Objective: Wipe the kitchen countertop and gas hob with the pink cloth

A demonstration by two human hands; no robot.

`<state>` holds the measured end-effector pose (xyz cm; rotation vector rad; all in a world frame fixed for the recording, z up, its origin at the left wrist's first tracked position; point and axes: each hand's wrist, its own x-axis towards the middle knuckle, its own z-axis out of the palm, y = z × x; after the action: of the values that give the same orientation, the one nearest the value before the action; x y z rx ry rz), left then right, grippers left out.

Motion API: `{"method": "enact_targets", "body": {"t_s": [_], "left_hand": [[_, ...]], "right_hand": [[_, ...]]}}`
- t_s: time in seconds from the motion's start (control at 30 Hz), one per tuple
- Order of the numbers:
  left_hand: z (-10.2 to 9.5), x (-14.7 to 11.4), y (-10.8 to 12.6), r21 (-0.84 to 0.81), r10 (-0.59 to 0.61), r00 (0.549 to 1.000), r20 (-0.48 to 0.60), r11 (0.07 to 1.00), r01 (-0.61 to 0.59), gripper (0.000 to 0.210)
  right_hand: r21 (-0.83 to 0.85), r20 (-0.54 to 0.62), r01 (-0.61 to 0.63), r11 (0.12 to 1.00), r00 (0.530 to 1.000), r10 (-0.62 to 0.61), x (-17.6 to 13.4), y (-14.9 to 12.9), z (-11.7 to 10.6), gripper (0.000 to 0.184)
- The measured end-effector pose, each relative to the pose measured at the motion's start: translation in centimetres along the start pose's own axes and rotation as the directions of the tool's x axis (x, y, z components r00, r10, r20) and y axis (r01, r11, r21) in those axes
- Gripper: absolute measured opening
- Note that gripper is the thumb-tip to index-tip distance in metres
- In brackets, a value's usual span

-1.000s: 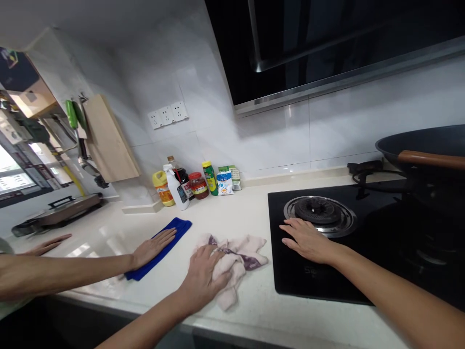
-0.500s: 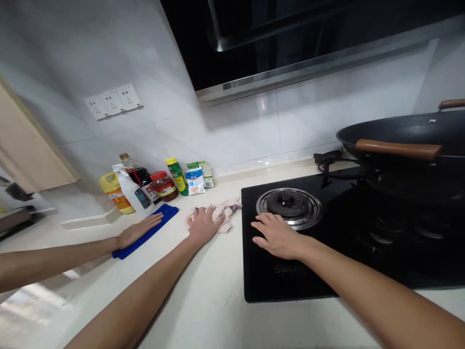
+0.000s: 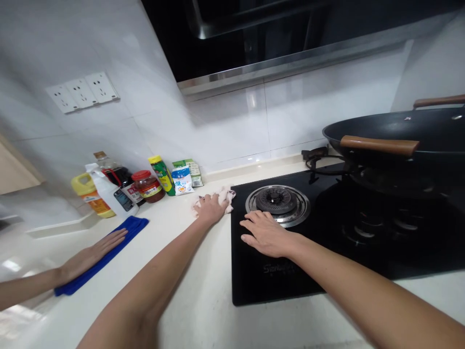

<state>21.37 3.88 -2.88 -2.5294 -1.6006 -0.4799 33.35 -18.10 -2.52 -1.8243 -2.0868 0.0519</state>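
With your left hand [image 3: 211,209] spread loosely on the pale cloth [image 3: 225,195], press evenly at the hob's [image 3: 327,220] 10 o'clock corner; right hand [image 3: 268,235] open, empty, by the burner [image 3: 278,196].

Cooktop [image 3: 332,218]: front lettering opens "Sian", remaining letters too blurred to read. Blue-and-white packet [image 3: 182,182]: large character 低 legible, smaller print not. Labels on jar [image 3: 148,186], spray bottle [image 3: 112,191], dark bottle [image 3: 122,177], green bottle [image 3: 162,175] and yellow jug [image 3: 93,198] carry print, all too small or blurred to make out.
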Motion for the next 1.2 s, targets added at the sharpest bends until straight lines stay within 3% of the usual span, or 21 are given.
{"method": "enact_targets", "body": {"t_s": [0.63,0.83,1.2], "left_hand": [[-5.4,-15.4,-2.3,0.068,0.270,0.961,-0.062,0.962,-0.266,0.049],[-6.2,-16.6,-2.8,0.003,0.307,0.951,-0.039,0.952,-0.307,0.047],[-7.6,-16.3,-4.0,-0.178,0.404,0.907,0.124,0.908,-0.380,0.056]], "right_hand": [[-0.027,-0.092,0.052,0.998,0.994,-0.054,0.3,1.2,1.9,0.051],[-0.009,-0.073,0.034,0.999,0.997,-0.035,0.1,1.3,2.0,0.053],[-0.013,-0.008,0.006,1.000,1.000,-0.006,-0.5,1.4,2.0,0.062]]}}
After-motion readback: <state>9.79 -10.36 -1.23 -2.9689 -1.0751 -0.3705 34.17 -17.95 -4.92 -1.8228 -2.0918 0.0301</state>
